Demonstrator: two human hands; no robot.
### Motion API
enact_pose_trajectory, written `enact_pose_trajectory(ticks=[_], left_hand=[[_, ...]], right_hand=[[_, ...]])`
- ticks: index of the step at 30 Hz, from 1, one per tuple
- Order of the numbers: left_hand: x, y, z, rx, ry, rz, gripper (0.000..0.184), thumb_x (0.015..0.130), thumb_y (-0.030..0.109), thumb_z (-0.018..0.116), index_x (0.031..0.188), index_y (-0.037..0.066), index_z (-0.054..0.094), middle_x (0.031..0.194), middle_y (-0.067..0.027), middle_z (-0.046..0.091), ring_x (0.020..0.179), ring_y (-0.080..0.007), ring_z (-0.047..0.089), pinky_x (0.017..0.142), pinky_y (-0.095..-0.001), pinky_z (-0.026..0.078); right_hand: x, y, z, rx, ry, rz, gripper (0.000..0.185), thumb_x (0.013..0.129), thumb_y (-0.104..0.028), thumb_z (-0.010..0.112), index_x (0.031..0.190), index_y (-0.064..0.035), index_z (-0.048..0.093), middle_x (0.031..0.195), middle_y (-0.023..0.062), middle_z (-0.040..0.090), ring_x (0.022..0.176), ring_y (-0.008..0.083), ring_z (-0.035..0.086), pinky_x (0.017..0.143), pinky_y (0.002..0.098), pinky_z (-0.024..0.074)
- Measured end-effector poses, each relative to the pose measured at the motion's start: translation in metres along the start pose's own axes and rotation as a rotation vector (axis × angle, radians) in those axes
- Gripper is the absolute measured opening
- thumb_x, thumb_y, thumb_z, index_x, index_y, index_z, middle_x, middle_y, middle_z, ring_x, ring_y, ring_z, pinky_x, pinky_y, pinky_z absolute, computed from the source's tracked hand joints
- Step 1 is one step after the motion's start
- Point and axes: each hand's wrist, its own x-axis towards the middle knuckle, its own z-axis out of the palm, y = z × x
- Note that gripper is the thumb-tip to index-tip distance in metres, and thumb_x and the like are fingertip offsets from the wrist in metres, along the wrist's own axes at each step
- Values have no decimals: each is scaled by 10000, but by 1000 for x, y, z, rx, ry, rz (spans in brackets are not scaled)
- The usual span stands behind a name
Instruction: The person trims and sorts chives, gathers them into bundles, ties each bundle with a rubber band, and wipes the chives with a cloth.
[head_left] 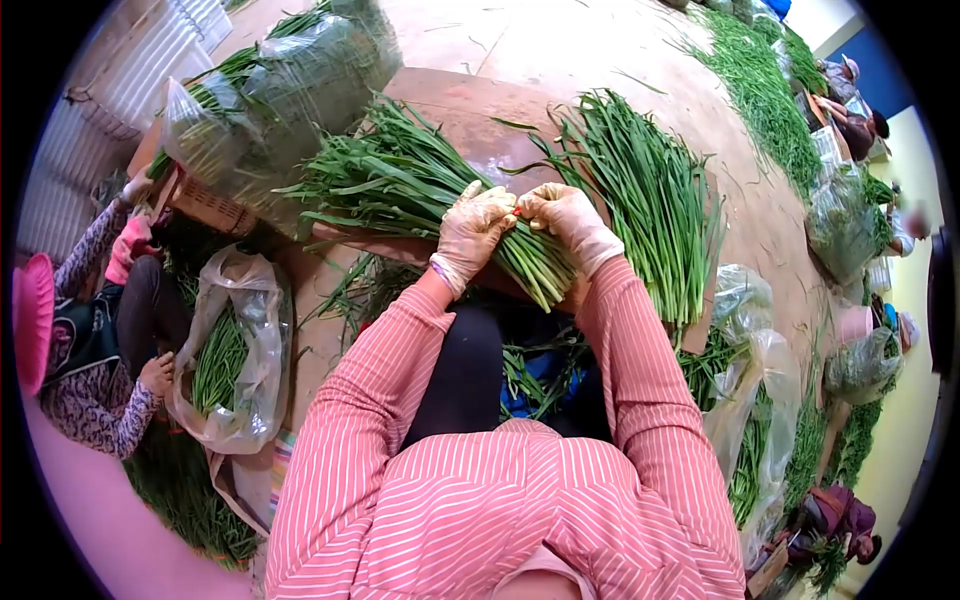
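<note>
A bunch of long, flat-leaved greens like garlic chives (400,180) lies slantwise before me, its pale cut stalks toward my lap. Over the stalk part, my left hand (472,230) is closed, its palm against the bunch and its fingertips at a small red band (517,211). From the other side my right hand (568,222) pinches at the same band. Both hands wear thin, pale gloves. How far the band goes round the stalks is hidden. Just right of my right hand, a loose pile of the same greens (650,200) rests on a board.
A large plastic-wrapped bundle (290,90) stands at the upper left. Below it are an open plastic bag of greens (230,350) and a seated person (100,340). More bagged greens (760,420) lie at my right. Several people and a long heap of greens (755,90) line the far right.
</note>
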Motion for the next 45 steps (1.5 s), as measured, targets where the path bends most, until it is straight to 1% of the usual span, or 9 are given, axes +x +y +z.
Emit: enact_pose_trajectory(ticks=[23, 27, 30, 33, 35, 38, 41, 44, 45], left_hand=[[-3, -2, -4, -104, 16, -33, 106, 812, 62, 645, 910, 28, 668, 1027, -95, 682, 1069, -253, 610, 1052, -412, 339], [3, -4, 0, -144, 76, -62, 85, 798, 21, 630, 873, 16, 670, 988, -116, 681, 951, -255, 628, 956, -364, 410], [10, -7, 5, -124, 82, -278, 81, 775, 58, 666, 841, 13, 677, 877, -106, 672, 801, -192, 637, 737, -293, 500], [20, -5, 9, -107, 57, -349, 62, 772, 67, 670, 816, 24, 678, 827, -96, 663, 732, -185, 627, 680, -287, 491], [27, -4, 8, -79, -8, -410, 102, 731, 124, 717, 790, 50, 681, 836, -86, 654, 767, -199, 614, 698, -310, 481], [27, -13, 7, 272, -144, -196, 244, 660, 280, 762, 784, 84, 689, 892, -80, 641, 897, -257, 571, 800, -375, 452], [29, -5, -2, 207, -128, -108, 217, 683, 279, 748, 770, 90, 686, 871, -81, 637, 872, -264, 578, 776, -378, 455], [29, -6, 3, 248, -116, -117, 280, 674, 319, 759, 806, 89, 668, 852, -90, 636, 846, -283, 585, 762, -393, 457], [29, -7, 5, 247, -69, -103, 318, 645, 335, 770, 819, 92, 663, 835, -96, 636, 814, -297, 589, 734, -404, 461]], right_hand=[[13, 11, 2, -161, 164, 68, 152, 791, -172, 740, 751, -57, 649, 622, -17, 579, 523, 69, 458, 486, 233, 375], [3, 23, 1, -195, 195, -39, 168, 799, -177, 725, 766, -34, 641, 678, 57, 621, 589, 152, 548, 565, 295, 450], [-30, 10, 11, -710, 319, -460, 200, 791, -235, 687, 822, -44, 637, 817, 153, 634, 787, 311, 614, 704, 370, 486], [-37, 18, 33, -937, 383, -758, 112, 758, -185, 655, 755, -86, 602, 746, 119, 604, 723, 326, 590, 657, 421, 473], [-42, 14, 46, -975, 356, -694, 82, 766, -160, 629, 760, -81, 608, 766, 116, 607, 719, 317, 600, 648, 418, 485], [-46, 10, 47, -876, 330, -710, 129, 779, -191, 654, 809, -66, 638, 804, 127, 635, 751, 300, 622, 664, 389, 495], [-41, -8, 22, -540, 197, -285, 286, 784, -305, 709, 903, -47, 669, 822, 129, 659, 786, 249, 643, 731, 342, 498], [-25, -15, 12, -679, 293, -398, 402, 758, -371, 708, 939, -14, 669, 877, 168, 674, 824, 303, 651, 742, 383, 498], [-17, -12, 13, -611, 221, -367, 347, 768, -308, 717, 933, -8, 666, 831, 137, 681, 776, 254, 659, 707, 353, 502]])
